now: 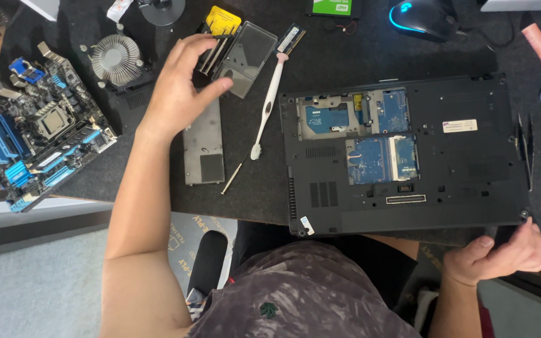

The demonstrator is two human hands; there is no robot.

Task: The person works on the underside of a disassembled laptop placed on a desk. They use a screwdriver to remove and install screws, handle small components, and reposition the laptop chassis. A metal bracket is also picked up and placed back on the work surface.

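Observation:
A black laptop [458, 169] lies upside down on the dark desk mat [333, 56], its bottom hatch off so blue circuit boards show. My right hand [499, 253] grips the laptop's near right corner. My left hand [180, 84] reaches to the left, fingers spread over a clear plastic case [248, 56] with a yellow insert and several screwdriver bits. Just under that hand lies the removed grey cover panel [203, 147]. A white toothbrush [269, 103] and a thin screwdriver [234, 175] lie between the panel and the laptop.
A blue motherboard [32, 131] sits at the desk's left edge, with a round heatsink fan [115, 57] behind it. A memory stick [291, 39], a mouse with a blue glow [422, 17] and black tweezers [526, 150] lie around the laptop.

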